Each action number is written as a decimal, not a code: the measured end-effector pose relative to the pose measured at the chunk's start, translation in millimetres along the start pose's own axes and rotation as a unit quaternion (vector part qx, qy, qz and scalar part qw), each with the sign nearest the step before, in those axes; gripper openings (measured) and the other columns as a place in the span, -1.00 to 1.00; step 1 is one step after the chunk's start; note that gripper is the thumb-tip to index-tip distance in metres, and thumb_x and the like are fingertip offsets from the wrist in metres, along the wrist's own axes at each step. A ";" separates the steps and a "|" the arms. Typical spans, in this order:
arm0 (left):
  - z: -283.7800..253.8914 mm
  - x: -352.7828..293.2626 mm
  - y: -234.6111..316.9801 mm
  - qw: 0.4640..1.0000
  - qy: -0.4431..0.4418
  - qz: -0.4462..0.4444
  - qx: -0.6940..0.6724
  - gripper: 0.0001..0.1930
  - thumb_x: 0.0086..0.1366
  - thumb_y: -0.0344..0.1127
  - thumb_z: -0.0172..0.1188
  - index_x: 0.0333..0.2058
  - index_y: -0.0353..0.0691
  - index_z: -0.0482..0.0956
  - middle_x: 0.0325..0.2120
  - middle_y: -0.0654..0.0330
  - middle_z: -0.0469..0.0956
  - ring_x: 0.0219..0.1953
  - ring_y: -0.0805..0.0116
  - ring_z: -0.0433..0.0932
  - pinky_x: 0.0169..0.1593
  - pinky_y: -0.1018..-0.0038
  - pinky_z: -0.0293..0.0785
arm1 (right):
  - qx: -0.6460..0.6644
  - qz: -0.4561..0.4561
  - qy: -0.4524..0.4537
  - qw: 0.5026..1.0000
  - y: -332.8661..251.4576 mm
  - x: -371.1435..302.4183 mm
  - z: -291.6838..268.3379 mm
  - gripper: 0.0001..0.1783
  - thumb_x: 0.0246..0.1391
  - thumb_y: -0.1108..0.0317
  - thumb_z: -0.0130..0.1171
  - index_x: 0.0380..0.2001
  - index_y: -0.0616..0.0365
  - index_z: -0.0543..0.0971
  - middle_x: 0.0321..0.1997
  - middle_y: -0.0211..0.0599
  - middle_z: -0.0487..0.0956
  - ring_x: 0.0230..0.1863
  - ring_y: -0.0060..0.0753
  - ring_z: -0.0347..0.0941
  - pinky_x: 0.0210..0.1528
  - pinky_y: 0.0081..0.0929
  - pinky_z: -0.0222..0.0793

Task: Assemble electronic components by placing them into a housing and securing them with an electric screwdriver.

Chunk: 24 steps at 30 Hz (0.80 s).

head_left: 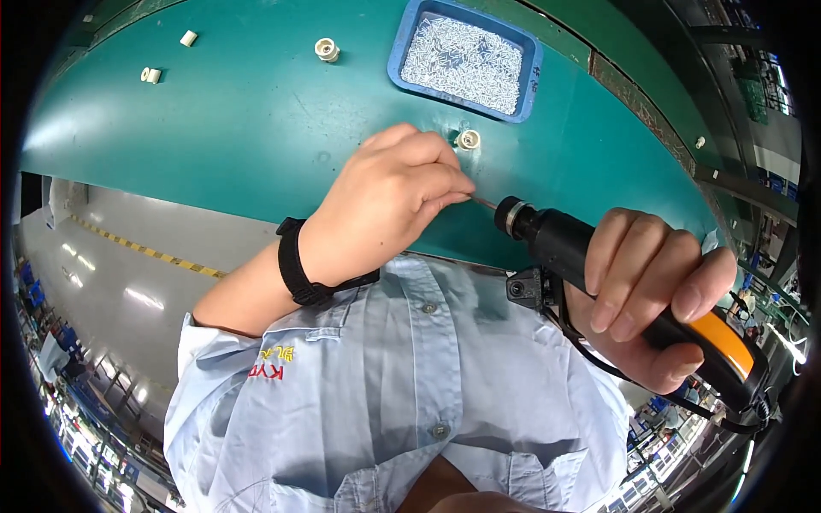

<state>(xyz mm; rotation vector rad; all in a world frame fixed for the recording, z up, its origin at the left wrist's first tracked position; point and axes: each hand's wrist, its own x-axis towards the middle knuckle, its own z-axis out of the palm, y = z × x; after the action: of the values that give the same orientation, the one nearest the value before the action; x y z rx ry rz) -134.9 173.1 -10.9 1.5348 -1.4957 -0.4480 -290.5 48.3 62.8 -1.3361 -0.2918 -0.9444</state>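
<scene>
My right hand (650, 291) is wrapped around a black electric screwdriver (556, 239) with an orange rear end, held level and pointing left. Its thin bit (484, 203) reaches the fingertips of my left hand (389, 201), which are pinched shut on the bit's tip. Whether a screw sits between the fingers cannot be told. A black wristband (295, 265) is on my left wrist. Both hands hover over the near edge of the green table (239, 120). A small white round part (467, 139) lies on the table just beyond my left knuckles.
A blue tray (398, 60) filled with several small silver screws (462, 60) stands behind the hands. More white parts (327, 50) (188, 38) (150, 75) lie scattered at the back left. My light blue shirt (402, 385) fills the lower view. A black cable hangs from the screwdriver.
</scene>
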 end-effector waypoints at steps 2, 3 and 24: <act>0.1 -0.3 -0.1 1.000 0.002 0.002 0.003 -0.88 -0.02 -0.44 0.37 -0.44 -0.16 0.65 -0.44 0.32 0.52 -0.35 0.25 0.47 -0.23 0.37 0.42 | -0.001 -0.015 -0.001 1.000 1.1 -0.1 0.4 -0.62 0.17 0.07 0.16 -0.17 0.09 0.34 -0.52 -0.47 0.48 -0.51 -0.60 0.43 -0.46 -0.68 0.29; -0.1 -0.5 -0.1 1.000 0.002 0.003 0.008 -0.88 -0.02 -0.44 0.37 -0.44 -0.16 0.65 -0.44 0.32 0.52 -0.35 0.25 0.46 -0.23 0.37 0.42 | -0.001 -0.015 -0.002 1.000 -0.2 -0.3 1.3 -0.62 0.17 0.07 0.16 -0.17 0.09 0.34 -0.52 -0.47 0.48 -0.51 -0.60 0.43 -0.46 -0.68 0.29; 17.7 -13.8 -33.4 0.999 -0.009 -0.042 -0.005 -0.76 0.02 -0.42 0.36 -0.30 -0.23 0.55 -0.40 0.16 0.55 -0.31 0.10 0.53 -0.24 0.27 0.47 | -0.080 0.100 0.010 0.992 4.6 -1.3 4.2 -0.60 0.20 0.06 0.10 -0.13 0.14 0.33 -0.58 -0.45 0.42 -0.59 -0.56 0.33 -0.48 -0.53 0.23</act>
<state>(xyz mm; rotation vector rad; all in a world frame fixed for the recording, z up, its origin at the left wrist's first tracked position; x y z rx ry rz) -131.7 174.3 -50.9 1.5944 -1.4448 -0.5183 -286.6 52.4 59.8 -1.4719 -0.0653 -0.8237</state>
